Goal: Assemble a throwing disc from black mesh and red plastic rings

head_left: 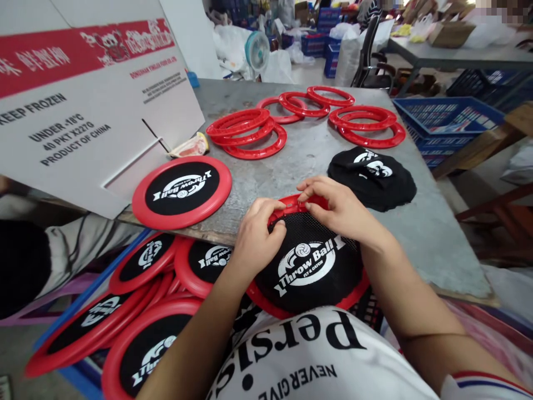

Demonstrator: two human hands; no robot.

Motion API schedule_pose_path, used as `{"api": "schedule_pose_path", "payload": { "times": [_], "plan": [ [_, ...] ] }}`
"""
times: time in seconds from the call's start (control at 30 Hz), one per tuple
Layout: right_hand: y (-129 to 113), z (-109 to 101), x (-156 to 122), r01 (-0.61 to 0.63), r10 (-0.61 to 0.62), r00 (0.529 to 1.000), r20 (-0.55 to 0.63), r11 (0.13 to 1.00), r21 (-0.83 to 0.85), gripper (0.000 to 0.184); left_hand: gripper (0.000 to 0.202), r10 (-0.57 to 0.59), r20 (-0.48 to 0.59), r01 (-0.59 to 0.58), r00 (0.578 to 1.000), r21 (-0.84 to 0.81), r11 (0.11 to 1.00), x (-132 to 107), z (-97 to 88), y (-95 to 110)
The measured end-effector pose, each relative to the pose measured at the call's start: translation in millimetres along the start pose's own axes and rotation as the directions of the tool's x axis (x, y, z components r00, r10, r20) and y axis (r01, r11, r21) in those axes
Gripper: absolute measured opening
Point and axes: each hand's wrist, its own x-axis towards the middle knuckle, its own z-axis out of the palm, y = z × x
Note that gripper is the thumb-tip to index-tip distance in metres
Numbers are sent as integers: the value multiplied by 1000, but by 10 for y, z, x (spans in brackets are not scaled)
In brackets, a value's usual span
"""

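A red-rimmed disc with black mesh and a white "Throw Ball" print leans between the table edge and my body. My left hand grips the left of its upper rim, thumb over the mesh edge. At the right of that rim, my right hand has its fingers bent and pinched onto the edge of the mesh and red frame. The fingertips partly hide what they pinch. A loose black printed cloth lies crumpled on the table, just beyond my right hand.
Red rings lie in loose piles on the grey table. One covered disc rests at the table's left edge, beside a tall white carton. More discs fill a blue crate below. Blue baskets stand at right.
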Motion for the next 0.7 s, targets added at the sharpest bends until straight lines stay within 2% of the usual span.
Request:
{"api": "schedule_pose_path", "payload": {
  "times": [0.2, 0.37, 0.47, 0.6, 0.7],
  "plan": [
    [48, -105, -28, -52, 62, 992, 106, 994, -94, 13, 25, -57, 122, 54, 991, 25, 998, 88, -90, 38],
    [3, -85, -16, -89, 108, 986, 130, 985, -147, 10, 22, 15, 174, -38, 985, 133, 990, 180, -110, 126],
    [-11, -59, -11, -91, 108, 987, 115, 985, -147, 9, 18, 62, 164, -79, 985, 100, 992, 215, -65, 151],
    [-6, -51, -17, -90, 105, 988, 112, 987, -132, 9, 8, 47, 103, -55, 994, 81, 995, 230, 3, 142],
    [-1, -53, -22, -90, 103, 988, 114, 989, -120, 10, 7, 38, 75, -45, 996, 86, 995, 230, 34, 137]
  ]
}}
